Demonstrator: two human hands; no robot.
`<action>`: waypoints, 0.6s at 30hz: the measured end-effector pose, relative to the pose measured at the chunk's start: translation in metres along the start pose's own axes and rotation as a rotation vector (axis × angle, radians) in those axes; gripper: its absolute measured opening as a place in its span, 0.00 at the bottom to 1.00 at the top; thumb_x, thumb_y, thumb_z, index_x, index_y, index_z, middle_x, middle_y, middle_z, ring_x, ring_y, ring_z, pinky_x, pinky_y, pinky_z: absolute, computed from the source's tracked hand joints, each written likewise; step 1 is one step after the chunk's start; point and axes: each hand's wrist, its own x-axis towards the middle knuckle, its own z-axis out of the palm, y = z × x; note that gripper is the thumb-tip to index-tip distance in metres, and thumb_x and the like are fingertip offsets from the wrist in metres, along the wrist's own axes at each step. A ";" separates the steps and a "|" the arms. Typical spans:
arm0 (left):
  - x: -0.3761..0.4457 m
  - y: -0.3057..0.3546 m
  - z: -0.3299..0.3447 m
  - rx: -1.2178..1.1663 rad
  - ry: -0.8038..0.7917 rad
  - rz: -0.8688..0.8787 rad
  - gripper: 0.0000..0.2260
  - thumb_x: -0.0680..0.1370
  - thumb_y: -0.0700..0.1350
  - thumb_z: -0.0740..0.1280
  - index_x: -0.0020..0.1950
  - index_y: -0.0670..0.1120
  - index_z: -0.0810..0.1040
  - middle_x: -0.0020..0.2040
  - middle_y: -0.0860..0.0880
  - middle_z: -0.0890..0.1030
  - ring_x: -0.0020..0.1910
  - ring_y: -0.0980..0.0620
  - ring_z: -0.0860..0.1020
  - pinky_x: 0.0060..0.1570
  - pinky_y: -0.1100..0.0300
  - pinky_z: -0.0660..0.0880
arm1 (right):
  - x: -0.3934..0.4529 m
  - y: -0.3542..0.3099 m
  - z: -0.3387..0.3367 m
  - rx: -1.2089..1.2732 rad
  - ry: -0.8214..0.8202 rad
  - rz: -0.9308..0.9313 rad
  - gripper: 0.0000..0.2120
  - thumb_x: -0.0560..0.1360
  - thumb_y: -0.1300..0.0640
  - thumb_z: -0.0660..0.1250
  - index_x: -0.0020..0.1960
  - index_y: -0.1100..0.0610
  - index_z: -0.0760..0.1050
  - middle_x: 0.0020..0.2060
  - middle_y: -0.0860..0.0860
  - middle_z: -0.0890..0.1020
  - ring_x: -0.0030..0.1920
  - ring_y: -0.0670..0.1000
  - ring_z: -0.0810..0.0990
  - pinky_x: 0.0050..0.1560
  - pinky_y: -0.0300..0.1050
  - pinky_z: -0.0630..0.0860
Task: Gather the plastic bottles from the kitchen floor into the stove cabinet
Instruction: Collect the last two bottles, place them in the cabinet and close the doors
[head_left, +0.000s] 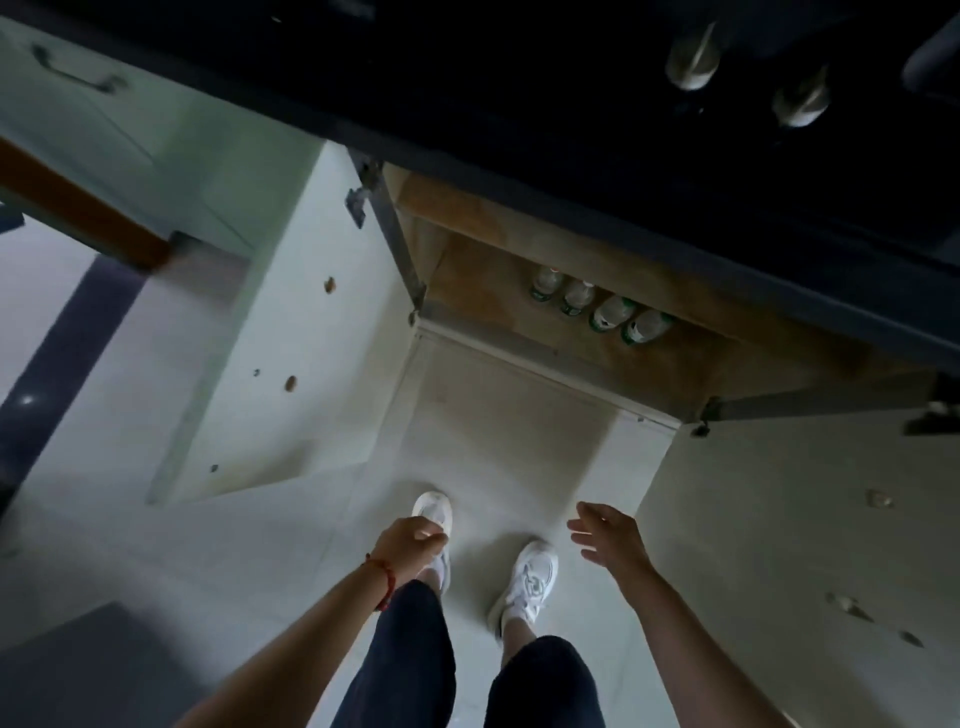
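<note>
Several clear plastic bottles with green labels stand in a row on the wooden floor of the open stove cabinet, half hidden under the dark countertop. Both of my hands hang over the pale floor tiles in front of the cabinet. My left hand, with a red string at the wrist, has loosely curled fingers and holds nothing. My right hand has relaxed, spread fingers and is empty too.
The left cabinet door and the right cabinet door swing out wide on either side of me. The dark stove top with two metal knobs overhangs the cabinet. My white shoes stand on the floor between the doors.
</note>
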 end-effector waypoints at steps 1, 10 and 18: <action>-0.013 -0.007 -0.005 -0.004 -0.007 -0.009 0.11 0.74 0.45 0.62 0.47 0.39 0.80 0.52 0.39 0.82 0.52 0.42 0.79 0.52 0.55 0.75 | -0.013 0.001 -0.001 -0.002 0.004 0.009 0.08 0.76 0.55 0.63 0.52 0.58 0.75 0.45 0.57 0.81 0.46 0.55 0.79 0.51 0.49 0.74; -0.077 -0.035 -0.062 -0.088 0.076 -0.010 0.05 0.73 0.40 0.64 0.38 0.44 0.76 0.42 0.44 0.79 0.42 0.46 0.77 0.48 0.55 0.75 | -0.078 -0.030 0.005 -0.206 0.052 -0.042 0.08 0.75 0.55 0.64 0.50 0.58 0.76 0.41 0.56 0.81 0.38 0.54 0.78 0.43 0.46 0.72; -0.101 -0.060 -0.100 -0.332 0.200 -0.098 0.08 0.76 0.43 0.63 0.50 0.42 0.79 0.47 0.41 0.81 0.48 0.44 0.78 0.52 0.52 0.76 | -0.086 -0.086 0.025 -0.397 0.019 -0.187 0.04 0.75 0.56 0.62 0.45 0.54 0.75 0.37 0.52 0.81 0.39 0.54 0.81 0.45 0.47 0.74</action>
